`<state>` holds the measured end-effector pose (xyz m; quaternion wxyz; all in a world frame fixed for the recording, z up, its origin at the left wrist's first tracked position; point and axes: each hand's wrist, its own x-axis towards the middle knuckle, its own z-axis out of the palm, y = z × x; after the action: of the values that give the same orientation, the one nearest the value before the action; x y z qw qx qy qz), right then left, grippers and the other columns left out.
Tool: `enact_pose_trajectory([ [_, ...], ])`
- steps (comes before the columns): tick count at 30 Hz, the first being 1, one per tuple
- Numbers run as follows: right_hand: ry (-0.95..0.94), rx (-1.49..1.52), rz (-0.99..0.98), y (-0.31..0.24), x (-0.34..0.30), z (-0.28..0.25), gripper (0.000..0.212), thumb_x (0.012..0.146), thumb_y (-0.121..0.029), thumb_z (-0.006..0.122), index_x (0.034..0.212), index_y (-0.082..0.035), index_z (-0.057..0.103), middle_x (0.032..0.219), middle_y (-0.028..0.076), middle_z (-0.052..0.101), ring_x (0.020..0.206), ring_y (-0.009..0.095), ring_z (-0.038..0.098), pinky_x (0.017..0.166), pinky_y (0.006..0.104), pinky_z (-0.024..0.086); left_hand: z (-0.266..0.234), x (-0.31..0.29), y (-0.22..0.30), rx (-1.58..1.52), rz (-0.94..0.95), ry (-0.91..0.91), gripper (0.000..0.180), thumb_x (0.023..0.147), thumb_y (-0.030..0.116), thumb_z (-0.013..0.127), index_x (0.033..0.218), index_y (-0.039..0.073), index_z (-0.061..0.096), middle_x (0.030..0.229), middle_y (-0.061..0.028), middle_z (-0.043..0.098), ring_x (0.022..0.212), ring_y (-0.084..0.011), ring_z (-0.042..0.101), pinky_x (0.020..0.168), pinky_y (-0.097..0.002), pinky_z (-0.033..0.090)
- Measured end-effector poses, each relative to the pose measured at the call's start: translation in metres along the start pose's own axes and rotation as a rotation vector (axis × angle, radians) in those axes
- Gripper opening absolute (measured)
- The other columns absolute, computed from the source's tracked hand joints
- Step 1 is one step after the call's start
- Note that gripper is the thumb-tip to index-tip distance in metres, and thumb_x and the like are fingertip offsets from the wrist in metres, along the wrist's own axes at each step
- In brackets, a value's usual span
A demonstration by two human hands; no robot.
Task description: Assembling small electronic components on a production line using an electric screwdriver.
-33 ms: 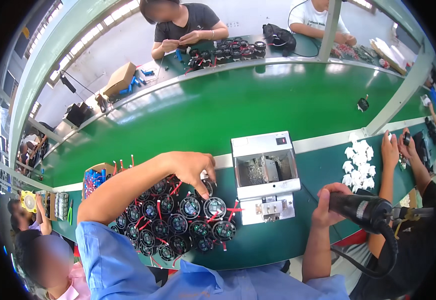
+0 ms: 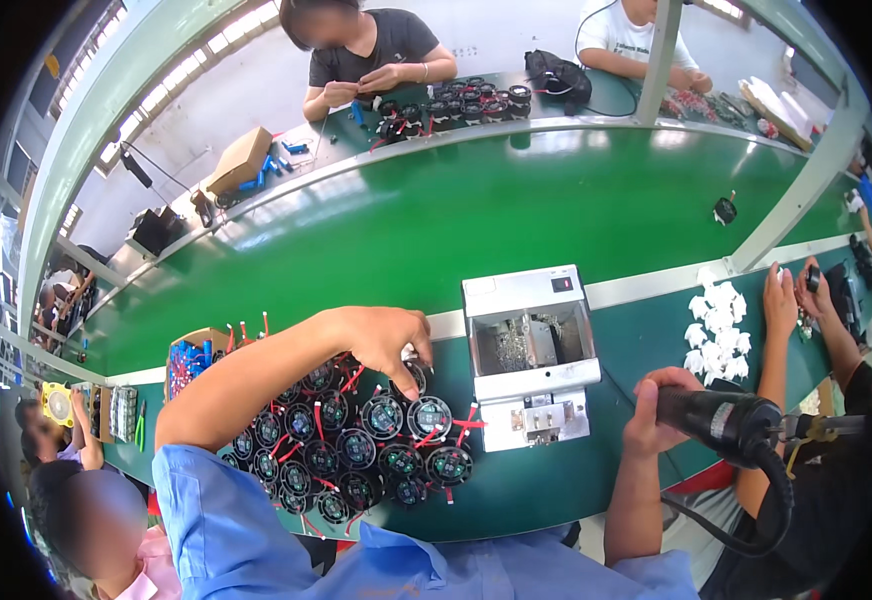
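Observation:
At the far right corner of a cluster of round black modules [image 2: 356, 448], my left hand [image 2: 388, 338] curls its fingers and thumb around one round black module [image 2: 414, 381]. A small white piece shows between those fingers; the hand covers most of what lies beneath. Several modules carry green circuit boards and red wires with white connectors. My right hand [image 2: 653, 412] wraps around the body of a black electric screwdriver [image 2: 711, 420], held off the table at the right, its cable looping down. Between my hands stands a silver screw feeder [image 2: 536, 385], with loose screws in its open hopper.
White plastic parts [image 2: 718, 330] lie in a pile right of the feeder, near a co-worker's hands [image 2: 781, 300]. A box of blue parts [image 2: 191, 360] stands at left. Beyond the metal rail runs a green surface [image 2: 376, 240] with one black module [image 2: 725, 210]; people sit opposite.

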<state>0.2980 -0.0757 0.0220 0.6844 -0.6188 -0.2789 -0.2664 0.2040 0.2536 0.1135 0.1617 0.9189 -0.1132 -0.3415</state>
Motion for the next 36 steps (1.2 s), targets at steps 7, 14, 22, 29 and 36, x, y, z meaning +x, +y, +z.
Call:
enact_pose_trajectory([
  [7,-0.015,0.011,-0.009,0.0,0.002,0.001,0.022,0.082,-0.005,0.063,0.097,0.0,0.048,0.075,0.008,0.055,0.062,0.014,0.053,0.059,0.0245,0.044,0.003,-0.001,-0.013,-0.223,-0.05,0.048,0.048,0.067,0.039,0.08,0.094,0.001,0.068,0.094,-0.0123,0.067,0.087,-0.0231,0.063,0.078,-0.0354,0.047],
  [14,-0.015,-0.002,0.032,0.004,-0.006,-0.003,0.025,0.082,-0.004,0.062,0.102,-0.001,0.046,0.078,0.008,0.055,0.065,0.013,0.05,0.063,0.0251,0.043,-0.018,-0.003,-0.036,-0.303,-0.078,0.246,0.039,0.069,0.018,0.083,0.098,0.0,0.061,0.078,-0.0045,0.064,0.071,-0.0135,0.058,0.065,-0.0302,0.046],
  [22,0.018,0.027,-0.004,0.003,0.004,0.008,0.023,0.082,-0.002,0.06,0.101,0.003,0.047,0.075,0.011,0.056,0.06,0.015,0.052,0.057,0.0261,0.047,-0.029,-0.026,-0.053,-0.676,-0.136,0.172,0.039,0.075,0.024,0.079,0.102,-0.002,0.066,0.089,-0.0093,0.069,0.083,-0.0136,0.063,0.072,-0.0274,0.05],
  [29,0.006,0.065,-0.027,0.004,0.0,0.009,0.027,0.082,-0.002,0.061,0.105,0.003,0.047,0.074,0.01,0.056,0.06,0.015,0.052,0.057,0.0258,0.047,-0.003,0.002,-0.024,-0.259,-0.191,-0.047,0.063,0.07,0.056,0.073,0.1,0.001,0.068,0.09,-0.0121,0.067,0.082,-0.0233,0.063,0.07,-0.0335,0.051],
  [36,0.019,0.052,-0.007,0.0,-0.001,0.005,0.027,0.082,-0.003,0.062,0.104,0.002,0.047,0.074,0.01,0.055,0.061,0.015,0.053,0.059,0.0253,0.046,-0.009,0.008,0.009,-0.373,-0.363,-0.24,0.062,0.071,0.044,0.076,0.116,0.004,0.063,0.117,-0.0145,0.061,0.102,-0.0277,0.06,0.064,-0.0352,0.059],
])
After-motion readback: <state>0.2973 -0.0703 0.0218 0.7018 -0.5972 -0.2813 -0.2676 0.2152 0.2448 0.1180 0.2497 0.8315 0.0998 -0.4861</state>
